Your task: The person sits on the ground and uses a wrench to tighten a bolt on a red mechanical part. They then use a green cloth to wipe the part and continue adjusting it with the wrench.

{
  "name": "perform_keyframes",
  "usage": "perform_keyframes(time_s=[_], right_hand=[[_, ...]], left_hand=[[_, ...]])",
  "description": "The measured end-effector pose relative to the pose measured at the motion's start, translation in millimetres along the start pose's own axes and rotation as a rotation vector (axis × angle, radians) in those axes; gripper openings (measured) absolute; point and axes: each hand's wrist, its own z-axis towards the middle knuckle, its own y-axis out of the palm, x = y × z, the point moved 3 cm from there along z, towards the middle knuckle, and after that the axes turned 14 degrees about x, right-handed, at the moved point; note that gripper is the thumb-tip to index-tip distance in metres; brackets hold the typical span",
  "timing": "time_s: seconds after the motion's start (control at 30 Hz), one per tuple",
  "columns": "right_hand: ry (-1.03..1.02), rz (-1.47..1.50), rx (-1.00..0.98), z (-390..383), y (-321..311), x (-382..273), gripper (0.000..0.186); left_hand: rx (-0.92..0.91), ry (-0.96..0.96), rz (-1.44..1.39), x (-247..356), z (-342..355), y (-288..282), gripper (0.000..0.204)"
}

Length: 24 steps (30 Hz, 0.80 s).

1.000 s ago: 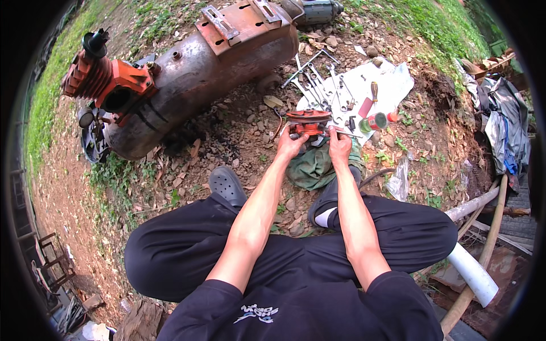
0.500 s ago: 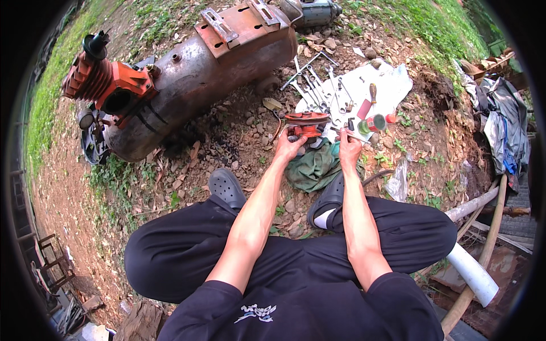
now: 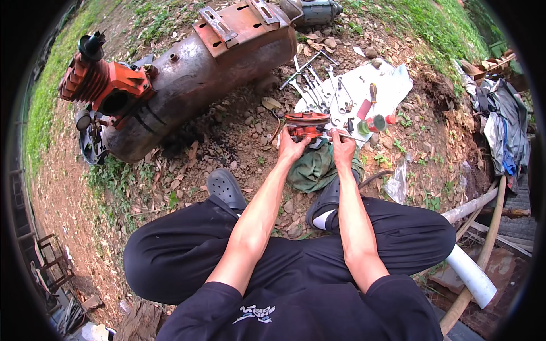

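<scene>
I sit cross-legged on bare dirt. My left hand (image 3: 292, 149) grips a small orange-red metal machine part (image 3: 305, 124) with a round pulley-like top, held just above a crumpled green cloth (image 3: 314, 170). My right hand (image 3: 342, 146) is closed on a thin metal tool (image 3: 348, 136) whose tip meets the right side of that part. Both forearms reach forward from the lower edge, close together.
A rusty cylindrical tank (image 3: 199, 74) with an orange compressor head (image 3: 105, 85) lies ahead left. Several wrenches (image 3: 318, 82), a screwdriver and a small can (image 3: 372, 124) rest on a white sheet (image 3: 375, 85). White pipe (image 3: 469, 273), wooden pole and piled cloth sit at right.
Both hands have stayed on the orange part with only small shifts; my right hand has edged slightly along the thin tool. Nothing else has moved.
</scene>
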Motion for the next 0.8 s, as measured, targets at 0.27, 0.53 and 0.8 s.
perform_keyframes(time_s=[0.27,0.53,0.8], right_hand=[[-0.017,-0.039,-0.040,-14,9,-5,0.026],[-0.004,0.121,-0.246,-14,29,-9,0.023],[-0.030,-0.080,-0.071,-9,13,-20,0.027]], left_hand=[[0.048,0.004,0.265,23,-16,3,0.099],[0.113,-0.009,0.295,36,-24,-3,0.092],[0.177,0.078,0.275,35,-24,-3,0.085]])
